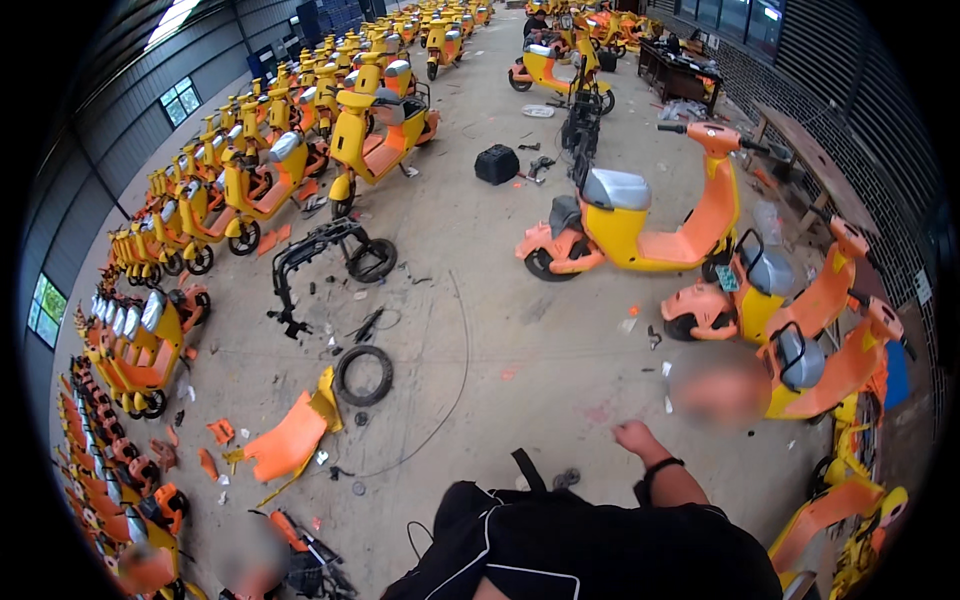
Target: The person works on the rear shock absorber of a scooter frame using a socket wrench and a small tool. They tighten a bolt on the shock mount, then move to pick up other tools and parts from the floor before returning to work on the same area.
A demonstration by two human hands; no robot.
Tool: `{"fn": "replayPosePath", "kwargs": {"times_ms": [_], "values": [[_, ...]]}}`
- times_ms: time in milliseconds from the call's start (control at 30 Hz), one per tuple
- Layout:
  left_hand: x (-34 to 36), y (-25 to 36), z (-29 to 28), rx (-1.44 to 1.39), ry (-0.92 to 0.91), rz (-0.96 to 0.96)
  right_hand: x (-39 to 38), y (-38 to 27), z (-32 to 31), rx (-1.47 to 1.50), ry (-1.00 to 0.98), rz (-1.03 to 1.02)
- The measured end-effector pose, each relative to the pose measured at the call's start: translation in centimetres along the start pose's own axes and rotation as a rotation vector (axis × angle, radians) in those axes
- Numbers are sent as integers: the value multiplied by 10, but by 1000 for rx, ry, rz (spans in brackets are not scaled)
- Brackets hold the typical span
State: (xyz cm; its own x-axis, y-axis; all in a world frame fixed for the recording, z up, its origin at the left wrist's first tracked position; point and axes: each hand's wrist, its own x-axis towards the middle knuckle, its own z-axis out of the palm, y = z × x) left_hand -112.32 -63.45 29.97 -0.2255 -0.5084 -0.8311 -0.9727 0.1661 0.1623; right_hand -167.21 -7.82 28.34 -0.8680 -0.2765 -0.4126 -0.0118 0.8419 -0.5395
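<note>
My right hand (638, 438) is held out over the concrete floor, its fingers curled closed with nothing visible in them. A black band (664, 465) circles that wrist. My left hand is out of the picture; only a bit of bare skin shows at the lower edge below my black clothing. Nearest to the right hand, on its right, stand yellow and orange scooters (838, 385) with grey seats. Farther ahead is another yellow and orange scooter (650, 225). To the left lie an orange and yellow body panel (290, 440) and a black tyre (388, 376).
Long rows of scooters (375, 140) line the left side. A black scooter frame with a wheel (372, 260) lies on the floor, with scattered small parts around it. A black box (496, 164) sits farther off. Workbenches (680, 75) stand along the right wall; a person (537, 22) is far away.
</note>
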Motion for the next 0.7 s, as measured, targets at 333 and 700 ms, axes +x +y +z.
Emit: {"fn": "replayPosePath", "kwargs": {"times_ms": [333,700], "values": [[236,341,-113,152,-16,117,278,-147,-71,-31,256,-66],[360,994,-323,117,288,1042,203,-9,-38,24,-331,852]]}}
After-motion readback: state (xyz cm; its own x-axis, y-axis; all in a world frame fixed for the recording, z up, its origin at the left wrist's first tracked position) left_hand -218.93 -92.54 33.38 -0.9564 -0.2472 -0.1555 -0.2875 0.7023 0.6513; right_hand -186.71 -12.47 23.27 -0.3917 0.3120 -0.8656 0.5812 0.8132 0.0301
